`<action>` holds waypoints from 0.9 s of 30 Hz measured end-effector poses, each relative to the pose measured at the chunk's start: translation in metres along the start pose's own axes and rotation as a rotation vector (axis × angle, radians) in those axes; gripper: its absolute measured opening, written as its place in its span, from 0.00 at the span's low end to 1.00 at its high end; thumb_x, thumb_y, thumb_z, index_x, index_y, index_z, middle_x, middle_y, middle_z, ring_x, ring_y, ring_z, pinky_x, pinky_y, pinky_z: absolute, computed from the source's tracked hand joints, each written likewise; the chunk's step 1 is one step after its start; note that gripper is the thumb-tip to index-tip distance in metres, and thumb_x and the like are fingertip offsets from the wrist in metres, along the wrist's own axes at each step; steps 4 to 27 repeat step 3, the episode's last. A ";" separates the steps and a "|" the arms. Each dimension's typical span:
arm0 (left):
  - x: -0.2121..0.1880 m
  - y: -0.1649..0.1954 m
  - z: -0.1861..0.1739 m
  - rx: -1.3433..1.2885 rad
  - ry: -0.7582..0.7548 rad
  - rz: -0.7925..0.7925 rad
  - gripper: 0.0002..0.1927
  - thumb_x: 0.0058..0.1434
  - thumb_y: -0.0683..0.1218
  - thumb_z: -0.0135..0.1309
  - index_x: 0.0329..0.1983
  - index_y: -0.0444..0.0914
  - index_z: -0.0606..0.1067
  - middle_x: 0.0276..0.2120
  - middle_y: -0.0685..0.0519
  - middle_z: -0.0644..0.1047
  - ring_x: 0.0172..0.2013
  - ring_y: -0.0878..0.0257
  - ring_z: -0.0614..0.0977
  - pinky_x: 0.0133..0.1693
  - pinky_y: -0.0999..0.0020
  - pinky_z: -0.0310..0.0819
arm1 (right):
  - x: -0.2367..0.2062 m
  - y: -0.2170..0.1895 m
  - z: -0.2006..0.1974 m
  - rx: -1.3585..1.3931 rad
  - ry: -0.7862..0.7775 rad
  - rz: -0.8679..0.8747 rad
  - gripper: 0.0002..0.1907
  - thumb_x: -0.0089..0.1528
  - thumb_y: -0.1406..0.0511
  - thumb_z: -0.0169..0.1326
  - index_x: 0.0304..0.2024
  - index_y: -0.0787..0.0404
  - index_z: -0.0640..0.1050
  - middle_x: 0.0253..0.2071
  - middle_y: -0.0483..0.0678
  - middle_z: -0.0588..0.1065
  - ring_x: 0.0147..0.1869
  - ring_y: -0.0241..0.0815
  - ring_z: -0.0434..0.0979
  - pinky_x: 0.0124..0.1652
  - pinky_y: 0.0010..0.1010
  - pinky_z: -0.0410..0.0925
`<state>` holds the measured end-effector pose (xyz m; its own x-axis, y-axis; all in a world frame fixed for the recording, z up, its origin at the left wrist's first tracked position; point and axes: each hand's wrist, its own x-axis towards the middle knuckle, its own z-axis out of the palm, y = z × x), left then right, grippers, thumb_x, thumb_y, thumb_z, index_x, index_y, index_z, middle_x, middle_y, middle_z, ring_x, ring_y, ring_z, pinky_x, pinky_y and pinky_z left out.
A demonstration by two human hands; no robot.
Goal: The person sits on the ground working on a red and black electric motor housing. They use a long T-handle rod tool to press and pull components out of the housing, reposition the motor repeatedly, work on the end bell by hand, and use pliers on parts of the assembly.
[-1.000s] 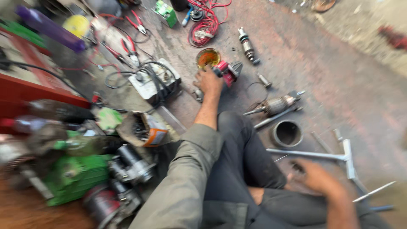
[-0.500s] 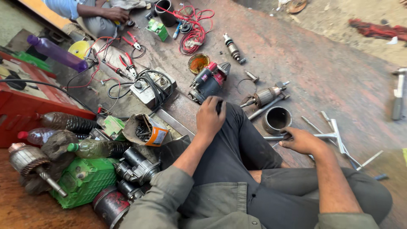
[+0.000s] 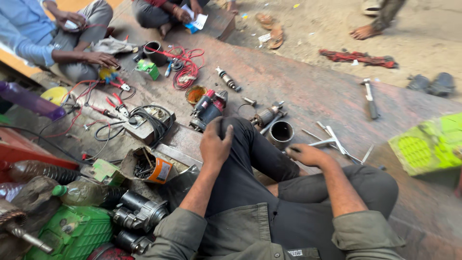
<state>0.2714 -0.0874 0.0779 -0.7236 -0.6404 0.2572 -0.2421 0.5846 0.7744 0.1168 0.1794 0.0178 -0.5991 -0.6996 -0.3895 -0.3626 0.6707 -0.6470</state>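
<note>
red wire coil (image 3: 185, 67), green crate (image 3: 72, 233) (lower left)

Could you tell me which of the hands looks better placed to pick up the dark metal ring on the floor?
Right, probably: the right hand lies beside the metal ring, while the left hand rests on the knee.

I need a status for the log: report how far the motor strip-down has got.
Done: the rotor and round housing lie apart on the floor. In hand: nothing; left hand rests on the knee, right hand sits by the housing. Left: a starter motor lies whole.
</note>
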 end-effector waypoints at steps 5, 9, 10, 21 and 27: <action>-0.009 0.011 -0.018 0.022 -0.168 -0.325 0.39 0.59 0.69 0.54 0.67 0.43 0.68 0.57 0.41 0.78 0.57 0.47 0.79 0.59 0.54 0.70 | -0.012 -0.013 0.013 0.181 0.134 0.008 0.34 0.70 0.42 0.42 0.52 0.62 0.82 0.51 0.57 0.84 0.55 0.48 0.82 0.58 0.41 0.71; -0.009 0.011 -0.018 0.022 -0.168 -0.325 0.39 0.59 0.69 0.54 0.67 0.43 0.68 0.57 0.41 0.78 0.57 0.47 0.79 0.59 0.54 0.70 | -0.012 -0.013 0.013 0.181 0.134 0.008 0.34 0.70 0.42 0.42 0.52 0.62 0.82 0.51 0.57 0.84 0.55 0.48 0.82 0.58 0.41 0.71; -0.009 0.011 -0.018 0.022 -0.168 -0.325 0.39 0.59 0.69 0.54 0.67 0.43 0.68 0.57 0.41 0.78 0.57 0.47 0.79 0.59 0.54 0.70 | -0.012 -0.013 0.013 0.181 0.134 0.008 0.34 0.70 0.42 0.42 0.52 0.62 0.82 0.51 0.57 0.84 0.55 0.48 0.82 0.58 0.41 0.71; -0.009 0.011 -0.018 0.022 -0.168 -0.325 0.39 0.59 0.69 0.54 0.67 0.43 0.68 0.57 0.41 0.78 0.57 0.47 0.79 0.59 0.54 0.70 | -0.012 -0.013 0.013 0.181 0.134 0.008 0.34 0.70 0.42 0.42 0.52 0.62 0.82 0.51 0.57 0.84 0.55 0.48 0.82 0.58 0.41 0.71; -0.009 0.011 -0.018 0.022 -0.168 -0.325 0.39 0.59 0.69 0.54 0.67 0.43 0.68 0.57 0.41 0.78 0.57 0.47 0.79 0.59 0.54 0.70 | -0.012 -0.013 0.013 0.181 0.134 0.008 0.34 0.70 0.42 0.42 0.52 0.62 0.82 0.51 0.57 0.84 0.55 0.48 0.82 0.58 0.41 0.71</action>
